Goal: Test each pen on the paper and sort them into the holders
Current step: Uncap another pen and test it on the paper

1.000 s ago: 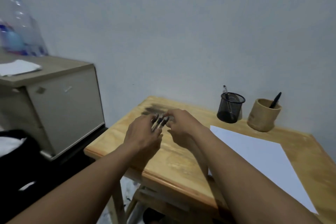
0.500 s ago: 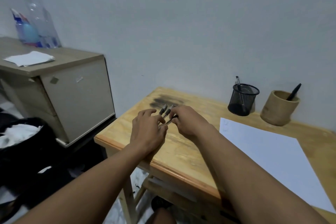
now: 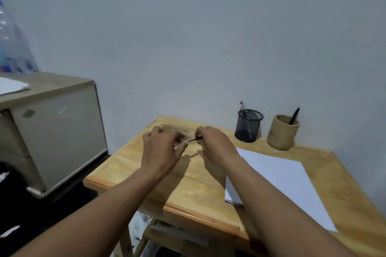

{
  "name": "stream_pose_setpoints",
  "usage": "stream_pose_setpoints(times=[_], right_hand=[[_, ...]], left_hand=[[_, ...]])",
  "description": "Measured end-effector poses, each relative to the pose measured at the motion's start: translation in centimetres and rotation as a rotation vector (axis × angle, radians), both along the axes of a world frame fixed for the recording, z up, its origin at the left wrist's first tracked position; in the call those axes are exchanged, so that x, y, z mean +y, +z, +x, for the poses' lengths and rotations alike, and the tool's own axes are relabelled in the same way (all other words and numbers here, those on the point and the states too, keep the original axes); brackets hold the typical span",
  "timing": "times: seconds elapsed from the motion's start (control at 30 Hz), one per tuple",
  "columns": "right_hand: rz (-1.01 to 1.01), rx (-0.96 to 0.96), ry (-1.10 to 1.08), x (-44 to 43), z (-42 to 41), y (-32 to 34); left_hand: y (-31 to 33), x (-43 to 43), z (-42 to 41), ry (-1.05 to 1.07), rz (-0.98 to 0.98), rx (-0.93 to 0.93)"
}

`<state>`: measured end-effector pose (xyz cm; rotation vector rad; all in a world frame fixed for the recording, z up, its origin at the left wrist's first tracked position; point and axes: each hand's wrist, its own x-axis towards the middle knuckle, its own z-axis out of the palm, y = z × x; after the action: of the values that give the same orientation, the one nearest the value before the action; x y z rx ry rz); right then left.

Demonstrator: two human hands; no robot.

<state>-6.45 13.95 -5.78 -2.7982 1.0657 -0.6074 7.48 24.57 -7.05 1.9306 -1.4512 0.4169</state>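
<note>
One pen now pinched in right hand fingers, pulled from bunch seen half second ago. Left hand curled loosely beside it over table; can't tell whether remaining pens inside. Paper untouched, test next.

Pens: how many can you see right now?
3: one in the mesh holder, one in the wooden holder, one held between both hands at. More may be hidden in the left hand.
</note>
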Motion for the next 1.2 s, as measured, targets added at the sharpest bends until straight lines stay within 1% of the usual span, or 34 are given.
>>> stream_pose_setpoints(times=[0.07,0.13,0.2,0.3,0.43,0.5,0.57,0.63,0.7,0.9,1.0,1.13,1.2], right_hand=[[-0.026,-0.033,-0.064,0.0,-1.2,0.4],[0.011,-0.121,-0.124,0.1,-2.5,0.6],[0.102,-0.27,-0.178,0.4,-3.6,1.0],[0.268,-0.56,-0.25,0.7,-5.0,1.8],[0.487,-0.9,-0.292,1.1,-6.2,2.1],[0.609,-1.033,-0.289,1.3,-6.8,2.2],[0.703,-1.109,-0.285,1.5,-7.5,2.3],[0.718,-1.125,-0.283,1.6,-8.1,2.1],[0.689,-1.133,-0.282,1.3,-8.9,2.0],[0.681,-1.099,-0.284,-0.2,-10.5,1.8],[0.674,-1.188,-0.331,-1.1,-12.4,2.0],[0.653,-1.033,-0.331,-0.9,-13.8,1.5],[0.682,-1.009,-0.329,-0.4,-12.9,0.5]], left_hand=[[0.9,-0.7,-0.8,-0.035,-0.026,0.085],[1.5,-1.4,-1.6,-0.063,-0.054,0.147],[1.9,-2.2,-2.5,-0.098,-0.064,0.226],[2.1,-3.7,-3.9,-0.21,-0.022,0.356],[2.6,-5.5,-5.9,-0.428,0.209,0.565],[2.8,-6.1,-6.7,-0.492,0.226,0.602],[2.9,-6.5,-7.3,-0.506,0.205,0.588],[3.0,-6.8,-7.6,-0.51,0.173,0.598],[3.3,-7.0,-7.8,-0.535,0.165,0.614],[3.7,-7.4,-8.6,-0.571,0.252,0.556],[2.8,-7.4,-6.7,-0.521,0.292,0.526],[1.2,-7.7,-5.3,-0.453,0.267,0.547],[1.1,-8.6,-6.1,-0.423,0.244,0.532]])
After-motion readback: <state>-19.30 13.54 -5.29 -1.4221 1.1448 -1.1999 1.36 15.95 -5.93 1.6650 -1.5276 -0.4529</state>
